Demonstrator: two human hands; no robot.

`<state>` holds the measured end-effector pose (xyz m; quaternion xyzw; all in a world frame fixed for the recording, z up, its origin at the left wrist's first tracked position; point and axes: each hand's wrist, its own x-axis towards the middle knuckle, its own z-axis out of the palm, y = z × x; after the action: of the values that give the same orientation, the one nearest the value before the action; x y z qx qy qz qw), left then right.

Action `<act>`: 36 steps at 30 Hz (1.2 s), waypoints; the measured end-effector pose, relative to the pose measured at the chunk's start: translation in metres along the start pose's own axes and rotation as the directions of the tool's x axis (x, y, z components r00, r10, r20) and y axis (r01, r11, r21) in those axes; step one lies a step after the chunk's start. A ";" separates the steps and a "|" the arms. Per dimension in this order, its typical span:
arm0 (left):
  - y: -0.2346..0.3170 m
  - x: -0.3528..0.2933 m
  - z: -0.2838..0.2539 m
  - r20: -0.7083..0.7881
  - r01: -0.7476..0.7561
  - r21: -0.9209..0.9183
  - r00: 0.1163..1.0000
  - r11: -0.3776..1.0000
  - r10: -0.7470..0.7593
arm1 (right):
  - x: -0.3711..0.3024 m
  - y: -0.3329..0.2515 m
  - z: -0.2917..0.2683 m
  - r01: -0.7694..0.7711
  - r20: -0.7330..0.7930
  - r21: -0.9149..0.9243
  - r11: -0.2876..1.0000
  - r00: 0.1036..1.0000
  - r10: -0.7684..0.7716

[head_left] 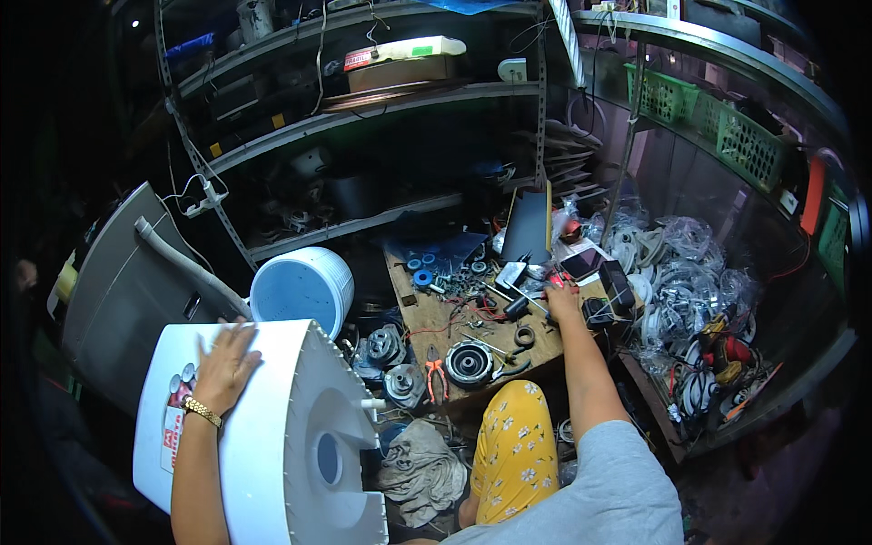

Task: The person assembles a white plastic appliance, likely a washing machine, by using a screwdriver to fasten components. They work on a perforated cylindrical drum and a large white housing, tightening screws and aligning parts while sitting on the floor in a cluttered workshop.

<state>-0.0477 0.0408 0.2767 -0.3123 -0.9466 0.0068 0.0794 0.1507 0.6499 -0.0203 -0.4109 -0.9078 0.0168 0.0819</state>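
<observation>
A large white plastic appliance housing (272,400) stands at the lower left, with ribbed edges and a round recess in its side. My left hand (227,363), with a gold watch band at the wrist, lies flat on its top panel, fingers spread. At the far right of a low wooden table (427,318), my right hand (561,296) reaches into a clutter of small parts. Its fingers are bent at a small red thing (556,281), too small to make out. Beside that hand are a dark phone (581,264) and a black box (617,289).
Orange-handled pliers (437,374), a round black-and-silver motor part (469,363) and a metal ring (524,337) lie on the table. A white bucket (341,282) stands behind the housing. Bagged parts (695,282) pile up at right; a grey rag (422,472) lies below. Metal shelves (363,104) rise behind.
</observation>
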 end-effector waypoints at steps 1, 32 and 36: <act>-0.004 0.008 0.010 0.107 -0.022 -0.235 0.993 0.972 0.049 | 0.008 0.016 -0.001 0.020 -0.018 -0.062 0.998 1.000 -0.021; 0.002 0.028 0.002 0.134 -0.137 -0.288 0.974 0.948 0.181 | -0.132 -0.106 -0.071 0.306 -0.084 0.687 0.660 0.935 -0.345; -0.003 0.027 0.012 0.142 -0.129 -0.279 0.974 0.952 0.174 | -0.250 -0.226 -0.086 0.334 0.014 0.760 0.558 0.850 -0.527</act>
<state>-0.0725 0.0548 0.2690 -0.3905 -0.9153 -0.0894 -0.0429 0.1586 0.3099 0.0525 -0.1011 -0.8980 0.4079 0.1308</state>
